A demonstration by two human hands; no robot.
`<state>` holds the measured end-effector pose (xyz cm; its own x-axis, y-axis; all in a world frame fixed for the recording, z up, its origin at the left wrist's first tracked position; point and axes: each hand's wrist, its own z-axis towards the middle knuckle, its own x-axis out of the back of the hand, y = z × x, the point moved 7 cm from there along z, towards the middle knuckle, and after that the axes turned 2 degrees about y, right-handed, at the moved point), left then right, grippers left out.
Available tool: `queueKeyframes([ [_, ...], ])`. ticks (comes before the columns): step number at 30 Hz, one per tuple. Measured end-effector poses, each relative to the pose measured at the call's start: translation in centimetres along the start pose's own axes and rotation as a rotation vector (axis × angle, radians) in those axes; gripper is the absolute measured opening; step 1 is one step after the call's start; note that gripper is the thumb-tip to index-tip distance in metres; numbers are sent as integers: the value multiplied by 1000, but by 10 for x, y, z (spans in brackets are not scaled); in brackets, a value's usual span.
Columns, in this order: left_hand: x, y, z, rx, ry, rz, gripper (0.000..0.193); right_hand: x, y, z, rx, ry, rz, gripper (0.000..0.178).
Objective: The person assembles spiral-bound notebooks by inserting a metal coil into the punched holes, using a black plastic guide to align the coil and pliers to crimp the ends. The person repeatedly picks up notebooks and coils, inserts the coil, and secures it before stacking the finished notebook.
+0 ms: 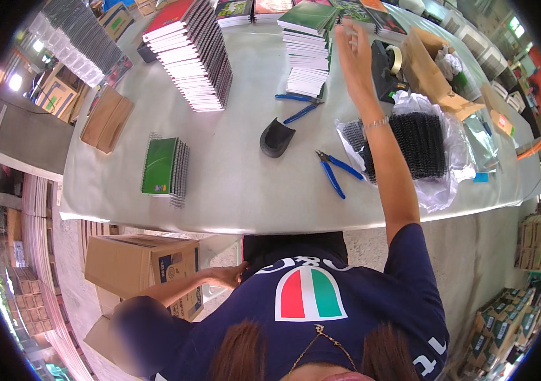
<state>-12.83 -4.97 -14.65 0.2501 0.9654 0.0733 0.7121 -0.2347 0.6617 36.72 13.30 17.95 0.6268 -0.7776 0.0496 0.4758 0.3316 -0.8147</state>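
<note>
My right hand [354,47] reaches to the far side of the table, fingers apart, right beside a stack of green-covered unbound book blocks [306,54]. Whether its fingertips touch the top book is blurred. My left hand [227,277] rests at my waist against the dark blue shirt, holding nothing that I can see. Blue-handled pliers [302,108] lie in front of the stack, and blue-handled cutters [337,171] lie nearer. Between them and to the left stands a black curved holder [277,138]. Black spiral coils [416,145] lie on crumpled white wrapping under my right forearm.
A tall stack of spiral-bound notebooks [191,57] stands at the back left. Small green spiral notebooks [161,166] lie near left, with a brown box [106,119] beyond. A black tape dispenser [384,70] and open carton [432,70] sit right. A cardboard box [137,260] stands below the table.
</note>
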Motion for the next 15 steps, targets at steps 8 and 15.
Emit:
queueKeyframes([
  [8,1,12,-5,-4,-83,80,125,-43,55,67,-116,146,-357,80],
  [15,29,54,-29,344,-256,442,104,-35,57,65,-282,-211,230,41],
])
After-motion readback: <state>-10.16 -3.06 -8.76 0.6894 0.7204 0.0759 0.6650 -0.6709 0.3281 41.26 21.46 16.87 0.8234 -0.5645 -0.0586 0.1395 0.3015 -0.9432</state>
